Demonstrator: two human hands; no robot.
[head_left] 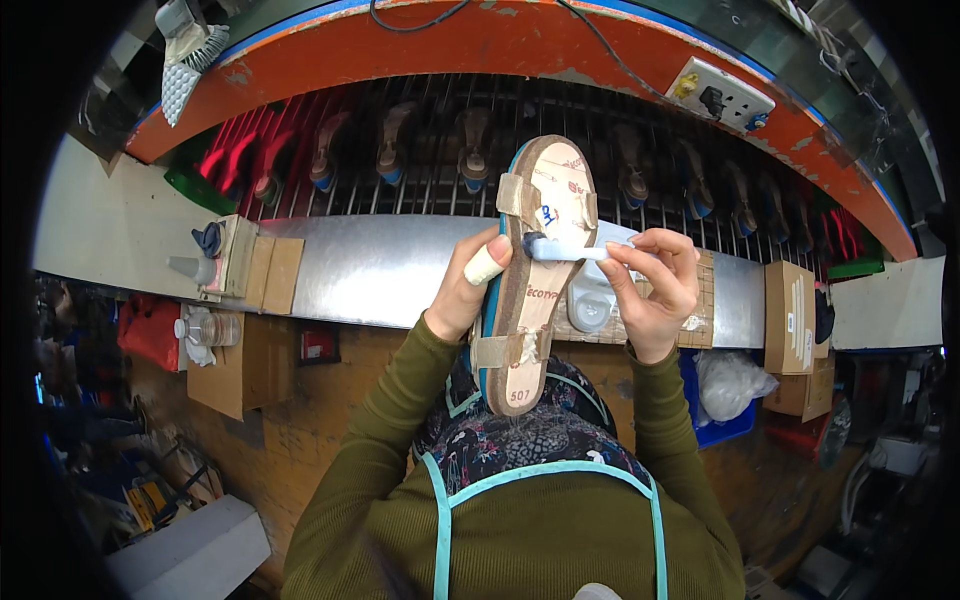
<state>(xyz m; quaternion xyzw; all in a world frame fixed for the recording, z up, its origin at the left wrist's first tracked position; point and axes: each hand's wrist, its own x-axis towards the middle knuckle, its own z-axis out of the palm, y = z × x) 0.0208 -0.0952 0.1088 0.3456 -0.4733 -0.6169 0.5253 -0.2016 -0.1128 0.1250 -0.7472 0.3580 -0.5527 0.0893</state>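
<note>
My left hand [462, 295] is closed round the left edge of a sandal sole [528, 345] held up over the bench. Pale yellow wrapping covers its thumb. The sole has a light insole with printing, a brown rim, a blue side edge and beige strap pieces. My right hand [660, 290] pinches the handle of a small white brush [565, 250]. The brush's dark bristle head touches the sole near its left rim, just below the upper strap. Partly hidden behind the sole and brush, a white plastic container [590, 310] stands on a cardboard piece [690, 320].
Several soles [475, 145] lie on a rack of metal rods [440, 195] beneath an orange beam [480, 45]. A metal bench edge [350, 270] runs in front. Cardboard boxes [790, 315] flank it. A blue bin [725, 432] with plastic bags stands at lower right. A socket panel [735, 95] is upper right.
</note>
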